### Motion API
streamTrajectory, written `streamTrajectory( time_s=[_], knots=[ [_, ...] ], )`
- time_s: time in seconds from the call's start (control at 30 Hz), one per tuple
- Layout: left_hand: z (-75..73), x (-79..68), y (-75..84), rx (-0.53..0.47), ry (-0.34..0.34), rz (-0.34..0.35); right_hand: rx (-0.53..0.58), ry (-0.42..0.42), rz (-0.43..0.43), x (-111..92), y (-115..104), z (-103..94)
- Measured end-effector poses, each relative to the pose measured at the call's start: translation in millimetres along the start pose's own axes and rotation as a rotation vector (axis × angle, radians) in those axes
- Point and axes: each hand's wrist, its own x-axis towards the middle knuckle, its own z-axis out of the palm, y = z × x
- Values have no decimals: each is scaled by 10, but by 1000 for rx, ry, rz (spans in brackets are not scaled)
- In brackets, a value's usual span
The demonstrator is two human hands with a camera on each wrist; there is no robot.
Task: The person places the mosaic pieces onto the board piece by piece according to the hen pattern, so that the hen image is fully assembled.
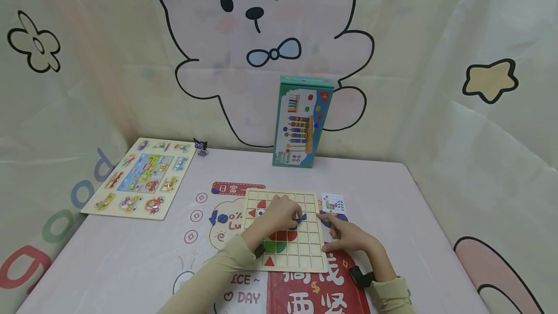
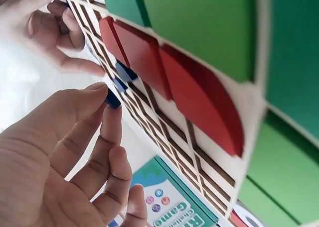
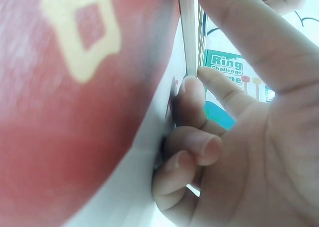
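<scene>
A pale wooden grid board (image 1: pixel 310 255) lies flat at the table's middle, carrying red pieces (image 1: pixel 286 236), green pieces (image 1: pixel 275 246), a red triangle (image 1: pixel 270 261) and an eye piece. Over its upper middle, my left hand (image 1: pixel 281 213) pinches a small dark blue piece (image 2: pixel 113 99) between thumb and fingertips. Other blue pieces (image 2: pixel 125 71) lie in the grid near those fingertips. My right hand (image 1: pixel 350 234) touches the board's right edge with thumb and index finger spread apart; in the right wrist view, its other fingers bend beside the edge (image 3: pixel 188 33).
A small pattern card (image 1: pixel 333 203) lies just past the board's upper right corner. Behind stands a tall green game box (image 1: pixel 301 122). At the left rests a vehicle picture puzzle board (image 1: pixel 114 198), with a small dark figurine (image 1: pixel 200 147) by its corner. Printed curtains surround the table.
</scene>
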Motion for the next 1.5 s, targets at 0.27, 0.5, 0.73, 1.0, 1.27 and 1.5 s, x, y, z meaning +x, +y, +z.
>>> streamTrajectory(
  time_s=[0.27,0.5,0.73,1.0,1.27,1.5],
  knots=[
    [64,79,96,3,-17,7,6,8,8,0,0,-1],
    [146,138,134,2,-24,-21,4,3,1,4,0,-1],
    [151,104,166,2,-4,-26,-1,3,3,8,-4,-4],
    [110,39,183,-52,-22,-3,16,1,18,10,-11,2],
    [114,-14,153,-77,-31,2,25,1,22,11,-8,7],
    [121,-25,156,-81,-38,-1,14,0,0,5,0,0]
  ],
)
